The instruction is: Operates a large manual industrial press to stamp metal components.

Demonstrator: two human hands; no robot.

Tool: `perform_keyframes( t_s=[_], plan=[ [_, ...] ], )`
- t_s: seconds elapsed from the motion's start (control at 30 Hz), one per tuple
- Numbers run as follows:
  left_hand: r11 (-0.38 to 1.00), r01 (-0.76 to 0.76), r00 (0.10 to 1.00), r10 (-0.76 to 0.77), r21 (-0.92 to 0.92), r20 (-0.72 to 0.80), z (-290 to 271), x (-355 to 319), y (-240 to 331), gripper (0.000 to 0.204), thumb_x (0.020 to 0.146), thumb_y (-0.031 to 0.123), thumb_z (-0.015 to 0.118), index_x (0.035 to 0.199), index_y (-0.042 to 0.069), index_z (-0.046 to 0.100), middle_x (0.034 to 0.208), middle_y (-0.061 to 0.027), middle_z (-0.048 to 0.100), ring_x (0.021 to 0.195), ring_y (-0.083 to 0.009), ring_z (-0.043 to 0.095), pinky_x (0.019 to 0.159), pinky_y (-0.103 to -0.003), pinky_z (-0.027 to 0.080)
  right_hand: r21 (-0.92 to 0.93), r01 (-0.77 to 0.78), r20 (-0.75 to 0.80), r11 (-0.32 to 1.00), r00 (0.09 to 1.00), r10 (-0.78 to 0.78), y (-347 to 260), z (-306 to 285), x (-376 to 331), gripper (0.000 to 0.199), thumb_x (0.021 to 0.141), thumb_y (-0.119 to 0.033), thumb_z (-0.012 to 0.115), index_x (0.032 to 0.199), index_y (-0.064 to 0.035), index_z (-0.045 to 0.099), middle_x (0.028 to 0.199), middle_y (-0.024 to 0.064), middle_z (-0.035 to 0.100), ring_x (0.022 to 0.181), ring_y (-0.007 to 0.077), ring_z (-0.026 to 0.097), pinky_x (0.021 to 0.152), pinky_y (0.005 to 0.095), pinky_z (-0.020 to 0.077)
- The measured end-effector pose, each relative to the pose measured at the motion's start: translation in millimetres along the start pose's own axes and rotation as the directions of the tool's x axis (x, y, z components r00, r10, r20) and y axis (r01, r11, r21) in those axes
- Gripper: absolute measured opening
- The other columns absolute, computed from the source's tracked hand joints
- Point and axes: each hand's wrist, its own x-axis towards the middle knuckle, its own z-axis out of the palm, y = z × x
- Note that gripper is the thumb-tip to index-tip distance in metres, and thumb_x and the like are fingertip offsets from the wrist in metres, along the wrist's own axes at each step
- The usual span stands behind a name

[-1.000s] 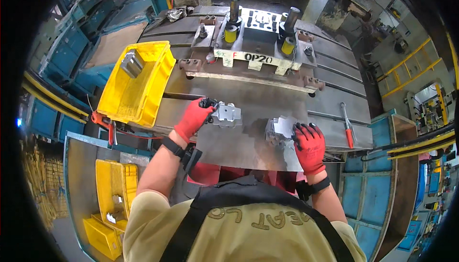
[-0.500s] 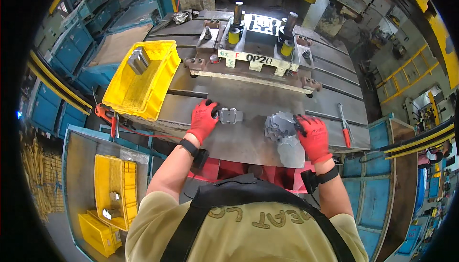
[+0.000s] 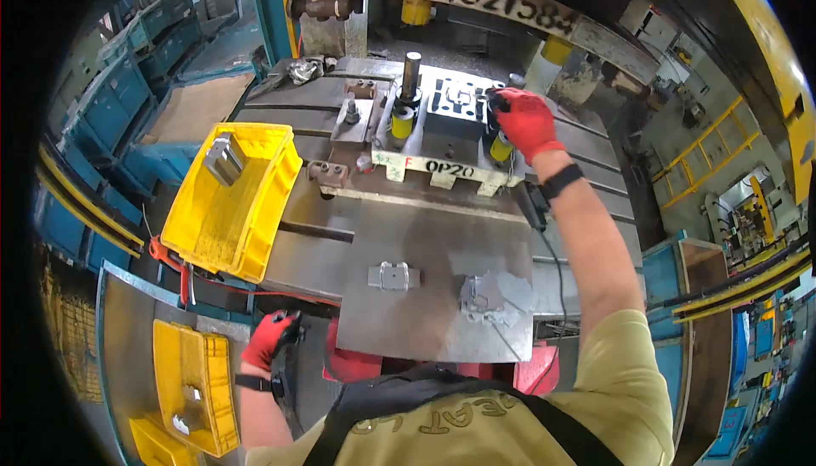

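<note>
Press die at 12 o'clock on the bed | right hand curled over its right yellow post, grip unclear | left hand at 7 o'clock, fingers closed, contents hidden | two metal brackets between.

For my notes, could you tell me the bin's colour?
Yellow; the bin shows best in the head view.

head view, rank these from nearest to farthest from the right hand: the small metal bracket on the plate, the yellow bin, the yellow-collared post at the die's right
From the right hand, reaching to the die:
1. Yellow-collared post, right beside the hand, at the die's right end.
2. Small metal bracket, on the steel plate, toward the person.
3. Yellow bin, far off at the press bed's left edge.
</note>
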Motion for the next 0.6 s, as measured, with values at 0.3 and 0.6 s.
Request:
perform_keyframes(
  t_s=[0.3, 0.6],
  plan=[
    [0.801, 0.462, 0.874, -0.485, -0.38, 0.04, 18.8, -38.0, -93.3, 0.022, 0.076, 0.019, 0.055, 0.084, -0.001, 0.057, 0.072, -0.0076, 0.058, 0.06, -0.0169, 0.055, 0.054, -0.028, 0.044, -0.098, -0.025, 0.132, 0.995, 0.991, 0.038, -2.7, 73.3, 19.1, 0.018, 0.068, -0.023, 0.052, 0.081, -0.0143, 0.06, 0.092, 0.0039, 0.058, 0.091, 0.0226, 0.05, 0.086, 0.0368, 0.0326],
    [0.911, 0.41, 0.91, -0.405, -0.04, 0.087, 35.5, -5.8, -106.5, 0.025, 0.075, 0.026, 0.055, 0.08, 0.002, 0.058, 0.065, -0.0064, 0.056, 0.056, -0.0156, 0.052, 0.052, -0.028, 0.04, -0.121, 0.078, 0.536, 0.99, 0.844, -0.001, -5.4, 48.7, 17.8, 0.036, 0.072, -0.022, 0.044, 0.106, -0.0105, 0.05, 0.112, 0.0102, 0.048, 0.11, 0.0248, 0.039, 0.094, 0.0419, 0.0235]
  ],
)
